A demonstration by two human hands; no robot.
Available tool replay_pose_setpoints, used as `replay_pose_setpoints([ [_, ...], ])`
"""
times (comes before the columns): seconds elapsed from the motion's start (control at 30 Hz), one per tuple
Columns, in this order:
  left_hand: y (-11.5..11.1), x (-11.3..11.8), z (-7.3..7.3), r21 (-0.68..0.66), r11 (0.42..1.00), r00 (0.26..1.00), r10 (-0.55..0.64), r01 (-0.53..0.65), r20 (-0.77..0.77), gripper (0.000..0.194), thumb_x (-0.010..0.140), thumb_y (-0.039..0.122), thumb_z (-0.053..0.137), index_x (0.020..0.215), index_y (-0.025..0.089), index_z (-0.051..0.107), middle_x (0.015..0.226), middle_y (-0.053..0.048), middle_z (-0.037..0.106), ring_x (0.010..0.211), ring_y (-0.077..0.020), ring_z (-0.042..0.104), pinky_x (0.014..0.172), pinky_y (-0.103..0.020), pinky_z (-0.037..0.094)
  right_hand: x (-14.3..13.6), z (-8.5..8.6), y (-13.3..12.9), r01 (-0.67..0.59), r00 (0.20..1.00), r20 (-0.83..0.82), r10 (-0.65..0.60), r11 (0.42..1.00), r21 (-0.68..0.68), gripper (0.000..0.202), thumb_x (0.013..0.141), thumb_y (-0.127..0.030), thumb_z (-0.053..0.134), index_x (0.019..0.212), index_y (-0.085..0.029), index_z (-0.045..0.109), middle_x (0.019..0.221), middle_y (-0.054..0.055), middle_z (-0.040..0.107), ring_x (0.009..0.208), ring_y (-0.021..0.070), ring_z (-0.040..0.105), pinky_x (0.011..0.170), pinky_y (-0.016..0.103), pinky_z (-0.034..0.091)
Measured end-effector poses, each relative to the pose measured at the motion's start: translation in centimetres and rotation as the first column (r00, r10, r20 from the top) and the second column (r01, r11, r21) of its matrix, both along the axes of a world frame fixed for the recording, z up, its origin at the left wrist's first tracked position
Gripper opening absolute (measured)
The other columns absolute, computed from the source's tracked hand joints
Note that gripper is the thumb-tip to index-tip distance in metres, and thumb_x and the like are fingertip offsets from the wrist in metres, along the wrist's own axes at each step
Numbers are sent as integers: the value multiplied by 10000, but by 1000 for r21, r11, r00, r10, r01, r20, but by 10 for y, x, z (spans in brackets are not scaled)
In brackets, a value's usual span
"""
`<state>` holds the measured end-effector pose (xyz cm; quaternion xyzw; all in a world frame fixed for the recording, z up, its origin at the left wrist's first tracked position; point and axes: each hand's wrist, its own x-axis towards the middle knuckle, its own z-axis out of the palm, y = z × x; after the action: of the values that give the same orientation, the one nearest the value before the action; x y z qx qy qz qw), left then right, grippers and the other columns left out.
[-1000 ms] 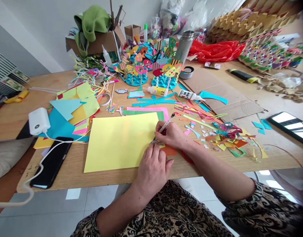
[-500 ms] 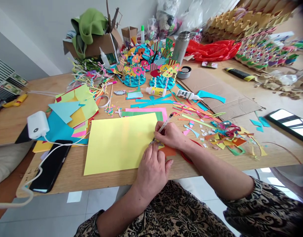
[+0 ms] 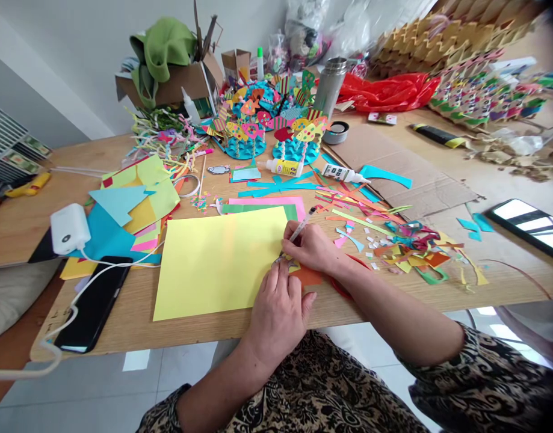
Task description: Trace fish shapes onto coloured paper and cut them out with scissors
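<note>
My right hand [image 3: 311,245] is closed round a slim white pencil [image 3: 304,224] with a dark top end, its tip down at the right edge of a yellow sheet of paper [image 3: 208,264]. Beside the tip, my left hand [image 3: 280,297] lies with its fingers stretched out, pressing on a small grey-edged paper cutout [image 3: 294,265] that is mostly covered by the fingers. An orange piece of paper [image 3: 310,277] lies under the right wrist. Partly hidden by the right forearm is a red curved handle [image 3: 343,288].
Glue bottles [image 3: 285,167] and paper fish on blue bases [image 3: 244,148] stand behind the sheet. Paper scraps [image 3: 411,243] and a phone [image 3: 531,225] are to the right. At left lie a black phone [image 3: 95,307], a white device [image 3: 70,228] with a cable, and coloured paper [image 3: 107,231].
</note>
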<state>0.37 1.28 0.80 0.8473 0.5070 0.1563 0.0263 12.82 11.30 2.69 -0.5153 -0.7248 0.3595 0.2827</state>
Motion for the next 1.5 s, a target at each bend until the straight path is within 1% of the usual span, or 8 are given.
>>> replay_pose_setpoints([
  [0.43,1,0,-1,-5,1000,1000,-1,1,2,296,931,372,419,924,102,541,1283,-231,514,1223,-328,470,1010,-465,430,1,-1,1,27,1000,-5,-27,1000,11,55,681,-176,506,641,-193,472,501,-37,506,433,93,452,451,209,338],
  [0.73,1,-1,-3,4,1000,1000,2,-2,22,277,929,369,421,931,116,533,1263,-221,526,1210,-326,483,981,-482,452,3,-1,2,39,999,12,-39,998,47,61,689,-180,494,634,-189,467,508,-35,495,443,90,445,457,206,333],
  [1.07,1,0,-3,-8,1000,1000,-1,1,16,276,930,367,423,929,112,531,1270,-225,520,1207,-324,481,979,-477,451,3,0,0,44,999,4,-44,998,37,63,681,-183,497,630,-193,460,494,-42,487,431,87,435,453,207,328],
  [1.3,1,0,-3,8,1000,1000,7,-8,25,269,929,368,425,926,121,530,1265,-217,531,1204,-325,488,960,-487,464,3,-1,0,41,999,-2,-41,999,33,59,672,-183,499,627,-194,462,493,-42,485,434,91,437,452,209,329],
  [1.5,1,0,-3,7,1000,1000,6,-6,12,274,929,368,428,917,115,533,1278,-234,522,1197,-325,491,953,-484,470,3,2,-1,27,1000,12,-28,999,22,61,676,-181,494,630,-197,457,484,-45,478,426,89,430,450,208,324],
])
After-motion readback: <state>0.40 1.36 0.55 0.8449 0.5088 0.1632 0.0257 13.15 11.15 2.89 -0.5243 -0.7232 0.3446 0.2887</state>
